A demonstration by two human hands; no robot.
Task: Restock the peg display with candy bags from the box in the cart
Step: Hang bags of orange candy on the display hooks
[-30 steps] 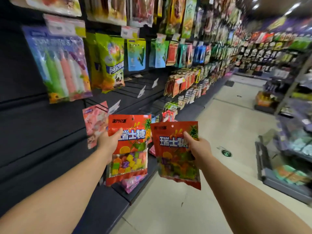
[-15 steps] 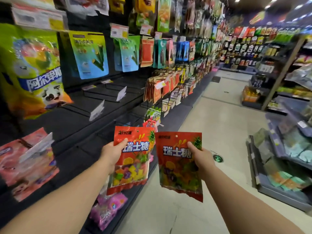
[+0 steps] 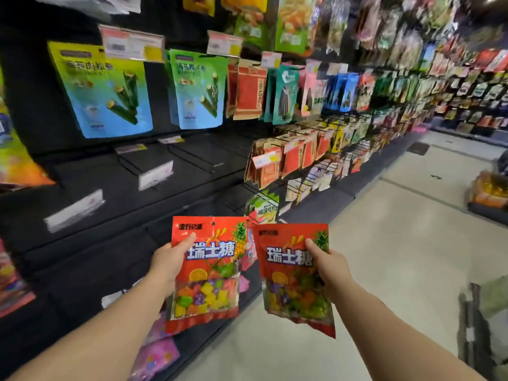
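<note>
**Layout: aisle and display**

The peg display [image 3: 192, 171] runs along your left; the aisle floor [image 3: 398, 243] lies to your right. Your left hand [image 3: 167, 261] holds one candy bag [image 3: 206, 273], your right hand [image 3: 328, 264] another bag [image 3: 291, 281], side by side, before the display's lower pegs.

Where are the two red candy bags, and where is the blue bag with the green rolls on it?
Left candy bag [image 3: 206, 273]: head view, middle of its front.
Right candy bag [image 3: 294, 281]: head view, middle of its front.
Blue bag with green rolls [image 3: 105, 90]: head view, middle of its printed face.
</note>
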